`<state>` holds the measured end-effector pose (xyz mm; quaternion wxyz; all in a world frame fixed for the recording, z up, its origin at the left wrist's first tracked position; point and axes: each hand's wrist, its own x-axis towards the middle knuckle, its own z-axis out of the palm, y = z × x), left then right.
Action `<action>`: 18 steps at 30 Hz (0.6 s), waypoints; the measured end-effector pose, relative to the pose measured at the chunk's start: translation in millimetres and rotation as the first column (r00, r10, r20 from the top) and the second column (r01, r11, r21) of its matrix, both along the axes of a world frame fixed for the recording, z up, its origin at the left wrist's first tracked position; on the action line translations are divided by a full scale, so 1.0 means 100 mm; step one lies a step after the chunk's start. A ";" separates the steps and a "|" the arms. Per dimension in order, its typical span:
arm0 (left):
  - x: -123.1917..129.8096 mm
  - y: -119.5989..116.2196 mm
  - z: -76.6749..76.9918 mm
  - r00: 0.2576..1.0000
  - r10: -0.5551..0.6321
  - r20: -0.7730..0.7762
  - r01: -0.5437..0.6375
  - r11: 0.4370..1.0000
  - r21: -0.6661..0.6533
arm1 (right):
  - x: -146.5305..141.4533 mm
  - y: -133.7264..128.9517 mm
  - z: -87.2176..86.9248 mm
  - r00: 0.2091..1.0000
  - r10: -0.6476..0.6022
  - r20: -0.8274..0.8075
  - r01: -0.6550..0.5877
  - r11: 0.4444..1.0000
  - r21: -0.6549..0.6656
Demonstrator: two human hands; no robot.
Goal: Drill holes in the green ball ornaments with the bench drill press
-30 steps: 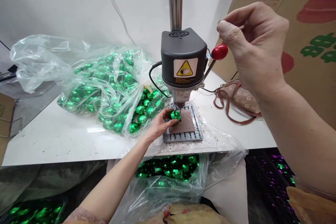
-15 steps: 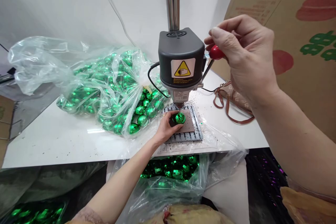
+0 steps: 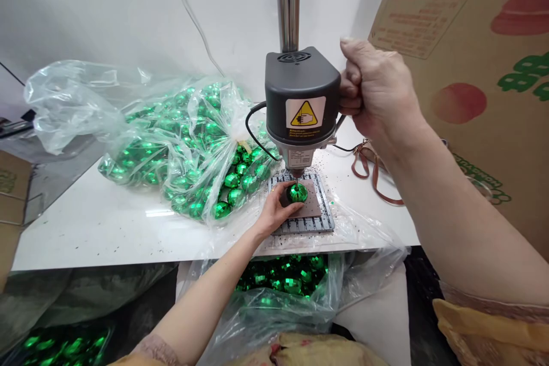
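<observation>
In the head view my left hand (image 3: 277, 207) grips a shiny green faceted ball (image 3: 298, 193) from its left side, thumb in front and fingers behind. The ball rests on a small brown board on the slotted metal base (image 3: 326, 222) of a bench drill press. Just over the ball's top is the chuck (image 3: 297, 172); the bit is hard to make out. My right hand (image 3: 380, 86) is closed in a fist round the feed lever at the right of the black drill head (image 3: 302, 88). Its red knob is hidden by the fingers.
A clear plastic bag of green balls (image 3: 184, 148) lies on the white table (image 3: 77, 234) at left. More green balls (image 3: 287, 277) sit in an open bag below the front edge. At right are a large carton (image 3: 454, 28) and a brown strap (image 3: 375, 180). Dark shavings surround the base.
My right hand has gone from a loose finger hold on the red knob to a full fist, lower-left, beside the drill head. The left hand still holds the ball. The view has shifted slightly.
</observation>
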<state>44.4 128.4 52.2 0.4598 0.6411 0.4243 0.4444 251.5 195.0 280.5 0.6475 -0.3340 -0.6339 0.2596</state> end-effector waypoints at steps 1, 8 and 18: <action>0.00 0.00 0.00 1.000 0.002 0.009 -0.002 1.000 -0.006 | -0.03 -0.06 0.00 0.999 0.025 -0.037 -0.026 0.999 -0.038; -0.01 -0.01 -0.03 1.000 -0.009 -0.020 0.009 1.000 0.013 | -0.24 -0.60 -0.11 0.955 0.031 -0.294 -0.029 1.000 0.009; -0.02 0.00 -0.06 0.998 -0.019 -0.067 0.022 0.998 0.054 | -0.29 -0.82 -0.52 0.947 -0.116 -0.301 0.174 0.969 0.175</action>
